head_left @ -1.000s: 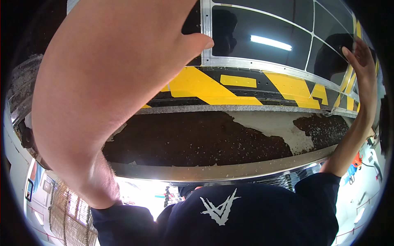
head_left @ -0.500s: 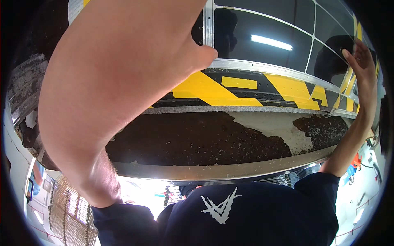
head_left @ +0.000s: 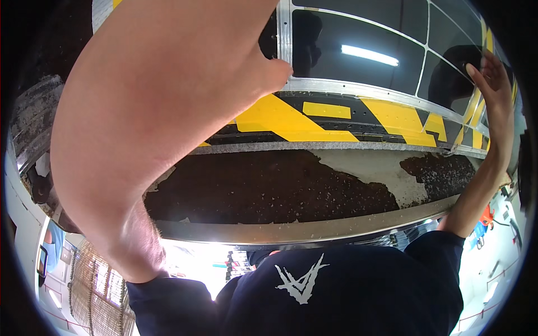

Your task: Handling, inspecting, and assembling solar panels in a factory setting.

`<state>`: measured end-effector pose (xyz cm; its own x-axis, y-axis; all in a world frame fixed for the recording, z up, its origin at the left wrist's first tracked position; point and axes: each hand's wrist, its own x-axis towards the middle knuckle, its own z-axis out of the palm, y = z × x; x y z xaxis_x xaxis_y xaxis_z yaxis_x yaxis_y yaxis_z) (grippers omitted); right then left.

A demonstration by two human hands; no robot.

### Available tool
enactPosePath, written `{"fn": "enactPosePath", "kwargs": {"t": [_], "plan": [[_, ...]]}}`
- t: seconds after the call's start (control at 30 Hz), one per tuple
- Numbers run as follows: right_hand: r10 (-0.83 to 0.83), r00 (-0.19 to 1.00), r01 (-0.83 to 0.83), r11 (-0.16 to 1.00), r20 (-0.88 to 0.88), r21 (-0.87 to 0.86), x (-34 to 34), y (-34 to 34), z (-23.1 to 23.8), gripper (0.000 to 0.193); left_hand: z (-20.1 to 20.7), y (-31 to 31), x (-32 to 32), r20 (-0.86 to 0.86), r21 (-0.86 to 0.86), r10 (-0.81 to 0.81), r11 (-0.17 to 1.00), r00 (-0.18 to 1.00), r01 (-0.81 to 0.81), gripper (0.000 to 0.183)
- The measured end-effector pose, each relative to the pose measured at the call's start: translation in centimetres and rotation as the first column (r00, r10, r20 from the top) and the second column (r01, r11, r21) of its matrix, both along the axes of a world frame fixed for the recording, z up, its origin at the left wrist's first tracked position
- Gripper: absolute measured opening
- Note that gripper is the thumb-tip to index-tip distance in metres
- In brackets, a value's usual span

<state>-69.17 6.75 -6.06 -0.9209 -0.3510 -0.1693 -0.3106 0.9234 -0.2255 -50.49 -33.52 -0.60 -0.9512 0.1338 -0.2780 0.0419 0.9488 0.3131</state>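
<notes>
A dark, glossy panel (head_left: 358,61) with thin pale grid lines and a silver metal frame (head_left: 336,87) stands in front of me. My left forearm fills the upper left, and only the thumb side of my left hand (head_left: 274,75) shows. Its thumb presses on the frame's left upright bar; the other fingers are hidden. At the far right, my right hand (head_left: 493,81) grips the panel's edge, thumb on the near face and fingers bent along the side. Below the frame runs a black base with yellow stripes (head_left: 291,120).
Under the striped base lies a worn ledge (head_left: 252,185) with peeling dark brown surface, pale patches and scattered flakes. A smooth metal rim (head_left: 302,231) borders it close to my chest. A woven screen (head_left: 98,280) hangs at lower left, and a person in blue (head_left: 55,241) stands beyond.
My left thumb has shifted very slightly left along with the panel's frame. The ledge and its rim sit a little higher in view. Both hands keep their places on the frame.
</notes>
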Motion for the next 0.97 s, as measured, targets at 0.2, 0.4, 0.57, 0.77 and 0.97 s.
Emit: {"fn": "enactPosePath", "kwargs": {"t": [0.2,0.4,0.57,0.77,0.97], "plan": [[-0.001,1.0,0.001,1.0,0.004,-0.007,0.2,-0.5,0.2,0.078,0.1,0.3,-0.2,-0.006,0.002,0.0,1.0,1.0,0.0,0.078],[-0.047,0.992,0.065,0.987,0.12,-0.149,0.9,-1.0,0.5,0.072,-0.2,0.5,-0.8,-0.01,-0.004,0.002,1.0,1.0,-0.002,0.078],[-0.084,0.977,0.145,0.935,0.195,-0.324,1.9,-2.8,0.7,0.072,-0.2,0.7,-1.8,-0.052,-0.014,0.018,1.0,0.998,-0.019,0.078],[-0.011,0.97,0.114,0.905,0.244,-0.41,2.5,-4.5,2.2,0.101,0.1,1.3,-2.3,-0.05,0.021,0.058,0.998,0.997,-0.057,0.082],[-0.051,0.948,0.166,0.921,0.314,-0.352,2.5,-4.8,2.9,0.089,0.0,1.3,-2.2,0.008,0.023,0.068,0.997,0.998,-0.068,0.103]]}}
